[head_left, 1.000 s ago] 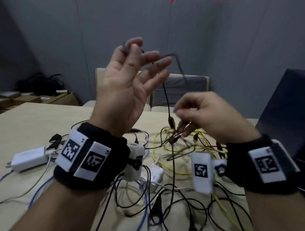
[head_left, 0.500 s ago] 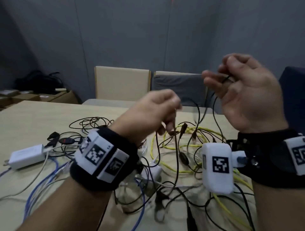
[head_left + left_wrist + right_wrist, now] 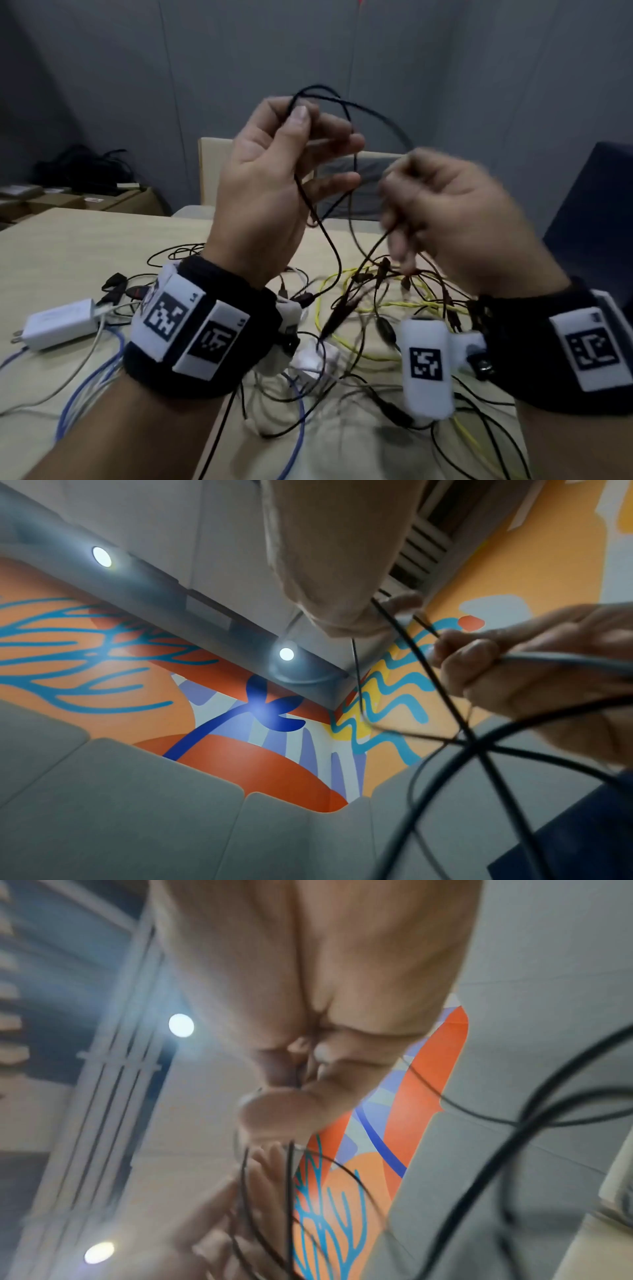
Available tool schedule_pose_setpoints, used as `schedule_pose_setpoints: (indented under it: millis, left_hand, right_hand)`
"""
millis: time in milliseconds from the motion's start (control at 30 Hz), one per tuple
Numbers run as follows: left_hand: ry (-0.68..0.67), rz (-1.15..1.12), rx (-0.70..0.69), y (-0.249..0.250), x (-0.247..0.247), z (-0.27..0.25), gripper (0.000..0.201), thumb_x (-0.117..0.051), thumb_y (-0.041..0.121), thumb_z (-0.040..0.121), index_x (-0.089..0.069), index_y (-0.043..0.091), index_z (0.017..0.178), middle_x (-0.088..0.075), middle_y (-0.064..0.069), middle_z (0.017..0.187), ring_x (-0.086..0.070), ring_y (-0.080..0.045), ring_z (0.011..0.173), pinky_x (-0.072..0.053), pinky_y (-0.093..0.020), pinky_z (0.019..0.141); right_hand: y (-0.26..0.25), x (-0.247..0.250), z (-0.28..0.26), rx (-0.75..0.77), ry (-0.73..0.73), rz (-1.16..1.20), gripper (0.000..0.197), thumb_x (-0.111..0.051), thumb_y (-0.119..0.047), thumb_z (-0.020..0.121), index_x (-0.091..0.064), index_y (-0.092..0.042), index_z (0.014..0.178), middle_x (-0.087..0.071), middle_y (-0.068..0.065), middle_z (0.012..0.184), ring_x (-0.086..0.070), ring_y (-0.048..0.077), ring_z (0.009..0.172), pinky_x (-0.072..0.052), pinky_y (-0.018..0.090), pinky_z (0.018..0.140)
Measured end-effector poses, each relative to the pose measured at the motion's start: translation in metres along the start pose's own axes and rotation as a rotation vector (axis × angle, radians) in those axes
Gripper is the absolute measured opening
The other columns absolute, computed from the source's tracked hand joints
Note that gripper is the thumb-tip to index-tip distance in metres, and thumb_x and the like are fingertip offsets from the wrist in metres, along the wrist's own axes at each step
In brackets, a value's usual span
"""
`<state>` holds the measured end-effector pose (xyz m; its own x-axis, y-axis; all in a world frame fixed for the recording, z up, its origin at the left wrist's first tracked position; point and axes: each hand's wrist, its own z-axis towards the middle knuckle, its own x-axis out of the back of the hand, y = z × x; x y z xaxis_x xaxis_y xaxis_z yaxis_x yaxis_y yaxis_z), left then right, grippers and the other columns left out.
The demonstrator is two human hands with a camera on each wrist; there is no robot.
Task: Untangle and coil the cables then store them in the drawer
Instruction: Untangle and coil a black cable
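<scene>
A thin black cable is being pinched high by the left hand, other fingers spread, & gripped lower by the curled right hand, prob. to lift it clear of the tangle.

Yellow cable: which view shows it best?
Head view. The yellow cable lies looped on the table among black leads, below both raised hands. The left and right wrist views point up at ceiling and wall; neither shows it.
</scene>
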<state>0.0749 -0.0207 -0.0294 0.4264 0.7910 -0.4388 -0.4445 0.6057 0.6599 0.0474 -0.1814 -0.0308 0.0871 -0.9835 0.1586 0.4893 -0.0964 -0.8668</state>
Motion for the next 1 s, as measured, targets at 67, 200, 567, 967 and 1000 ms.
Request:
schedule_pose_setpoints:
  millis: [67, 200, 567, 967, 1000]
  left_hand:
    - [0.001, 0.116, 0.045, -0.006, 0.008, 0.004, 0.008, -0.049, 0.014, 0.098, -0.053, 0.014, 0.091, -0.065, -0.007, 0.088, -0.065, -0.023, 0.09, -0.055, -0.032, 0.071]
    - [-0.147, 0.457, 0.151, -0.021, 0.016, 0.001, 0.031, -0.065, 0.028, 0.081, -0.058, 0.019, 0.11, -0.061, -0.01, 0.114, -0.059, -0.011, 0.103, -0.052, -0.029, 0.088]
    - [-0.244, 0.782, 0.196, -0.024, 0.005, -0.011, 0.009, -0.057, 0.022, 0.095, -0.063, 0.024, 0.102, -0.067, 0.007, 0.098, -0.061, -0.005, 0.091, -0.044, -0.025, 0.079]
    - [-0.196, 1.019, 0.047, 0.011, -0.016, -0.043, 0.025, -0.069, 0.031, 0.086, -0.058, 0.035, 0.108, -0.053, 0.008, 0.118, -0.046, -0.006, 0.113, -0.039, -0.037, 0.103]
    - [-0.198, 0.972, 0.069, 0.015, -0.022, -0.046, 0.02, -0.069, 0.029, 0.086, -0.061, 0.029, 0.104, -0.06, 0.007, 0.11, -0.053, -0.008, 0.105, -0.045, -0.033, 0.096]
  right_hand:
    - [-0.012, 0.011, 0.001, 0.122, 0.168, 0.243, 0.015, -0.045, -0.016, 0.099, -0.049, -0.012, 0.085, -0.057, 0.003, 0.065, -0.056, 0.016, 0.047, -0.046, 0.024, 0.04]
    - [-0.023, 0.02, -0.002, 0.242, 0.268, 0.5, 0.023, -0.032, -0.021, 0.105, -0.046, -0.013, 0.089, -0.059, 0.001, 0.073, -0.061, 0.015, 0.059, -0.05, 0.024, 0.053]
    - [-0.044, 0.026, 0.02, 0.216, 0.364, 0.55, 0.024, -0.035, -0.016, 0.105, -0.049, -0.009, 0.086, -0.059, 0.006, 0.072, -0.063, 0.018, 0.061, -0.053, 0.026, 0.059]
    - [-0.089, 0.006, -0.001, 0.002, 0.321, 0.571, 0.026, -0.034, -0.009, 0.105, -0.048, -0.005, 0.084, -0.057, 0.013, 0.077, -0.067, 0.019, 0.058, -0.056, 0.024, 0.055]
    - [-0.093, 0.001, -0.005, -0.003, 0.31, 0.578, 0.026, -0.034, -0.009, 0.105, -0.048, -0.005, 0.084, -0.057, 0.013, 0.077, -0.067, 0.019, 0.058, -0.056, 0.024, 0.055]
